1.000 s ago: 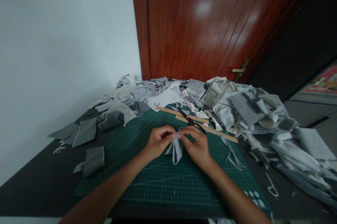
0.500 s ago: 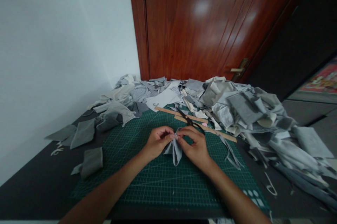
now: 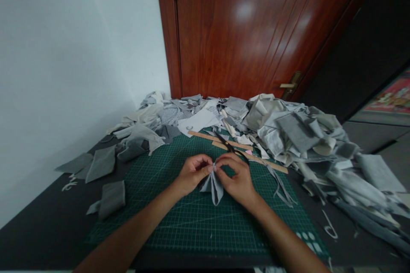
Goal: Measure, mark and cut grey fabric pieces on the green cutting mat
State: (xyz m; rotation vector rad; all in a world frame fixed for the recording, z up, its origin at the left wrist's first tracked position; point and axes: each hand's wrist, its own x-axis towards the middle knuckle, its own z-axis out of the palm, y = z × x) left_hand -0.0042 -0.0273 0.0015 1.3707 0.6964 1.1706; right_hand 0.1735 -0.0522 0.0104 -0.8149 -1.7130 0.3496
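A piece of grey fabric [image 3: 214, 187] is pinched at its gathered top between both hands, and its folds fan out downward over the green cutting mat [image 3: 179, 230]. My left hand [image 3: 194, 173] is closed, thumb and fingertips pressed on the gather from the left. From the right, my right hand [image 3: 236, 175] pinches the same spot with thumb and forefinger. The fingertips of the two hands almost meet and partly hide the gather. Just beyond my right hand lie black scissors [image 3: 229, 145], resting across two wooden rulers [image 3: 221, 139].
A big heap of grey and white fabric scraps [image 3: 288, 127] spreads along the back and right. Grey cloth pieces [image 3: 112, 198] lie at the left on the black table [image 3: 48, 230]. Thin grey strips [image 3: 280, 185] rest on the mat's right side. Behind stand a white wall and wooden door [image 3: 224, 29].
Both hands keep their pinch at nearly the same place. The hanging folds of the grey fabric have swung slightly right and spread a little lower.
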